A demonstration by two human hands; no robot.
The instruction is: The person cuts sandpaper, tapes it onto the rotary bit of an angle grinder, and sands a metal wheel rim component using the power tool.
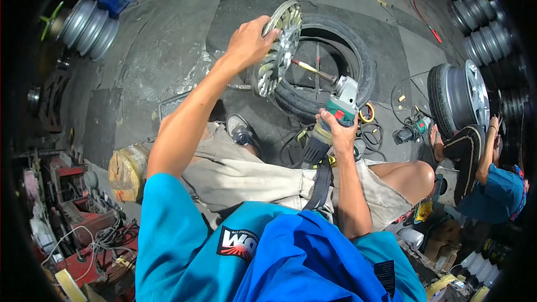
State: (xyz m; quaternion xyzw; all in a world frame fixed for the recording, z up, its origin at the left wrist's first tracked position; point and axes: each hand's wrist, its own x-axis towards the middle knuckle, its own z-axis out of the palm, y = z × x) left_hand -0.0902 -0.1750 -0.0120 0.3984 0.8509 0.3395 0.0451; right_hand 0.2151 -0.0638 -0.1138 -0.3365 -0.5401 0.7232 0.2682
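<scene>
My left hand [253,40] is closed on the upper edge of a round, spoked metal wheel disc [279,50], which stands tilted almost edge-on. My right hand [340,133] is wrapped around a green and black power grinder [342,106] with a silver metal head. A thin rod [313,71] with a pale and red tip extends from that head toward the disc's spokes; whether it touches them I cannot tell. Beneath both, a black tire [366,72] lies flat on a dark mat [391,59]. A yellow tape roll [367,113] is beside the tire.
Another person in a teal shirt [492,193] sits at the right, by a tired wheel [461,98]. A second green grinder [413,130] and cables lie nearby. Silver rims [89,28] stand at left, more stacked at right. Red machinery [84,218] fills the lower left.
</scene>
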